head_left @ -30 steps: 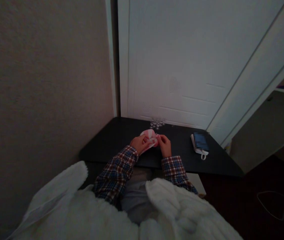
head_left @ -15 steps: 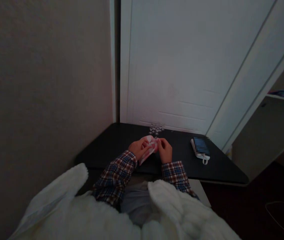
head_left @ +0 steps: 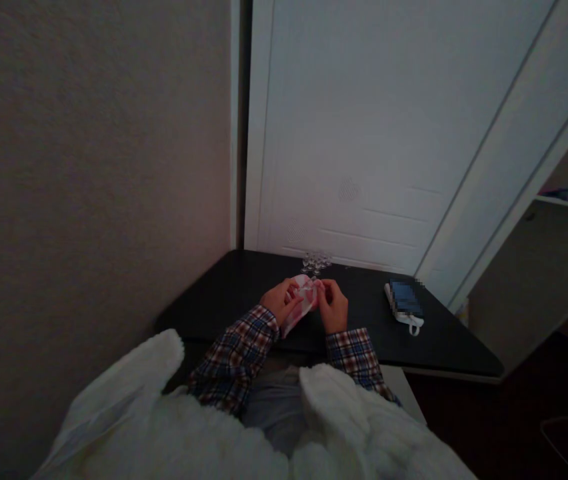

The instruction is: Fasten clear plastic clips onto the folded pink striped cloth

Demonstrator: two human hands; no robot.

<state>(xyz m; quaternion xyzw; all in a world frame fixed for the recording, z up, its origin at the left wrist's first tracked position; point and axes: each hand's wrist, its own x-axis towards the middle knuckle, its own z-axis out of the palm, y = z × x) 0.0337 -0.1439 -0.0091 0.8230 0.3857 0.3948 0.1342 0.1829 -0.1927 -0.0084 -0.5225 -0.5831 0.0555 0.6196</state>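
My left hand [head_left: 279, 301] and my right hand [head_left: 334, 307] meet over a small black table [head_left: 224, 293]. Both are closed on a small pink and white object [head_left: 304, 300] held between them, tilted up off the tabletop. The light is dim and I cannot make out what the object is. Just beyond my fingers lies a cluster of small clear shiny pieces [head_left: 315, 262] near the table's far edge. Plaid sleeves cover both forearms.
A phone on a white pack with a loop [head_left: 404, 301] lies at the table's right. A white door [head_left: 364, 133] stands behind the table, a beige wall [head_left: 89, 167] to the left. White fluffy fabric [head_left: 214, 427] covers my lap. A shelf [head_left: 564, 200] is at right.
The pink and white object has been lifted and tilted from lying flatter on the table. My hands have drawn slightly closer together; the view shifted a little.
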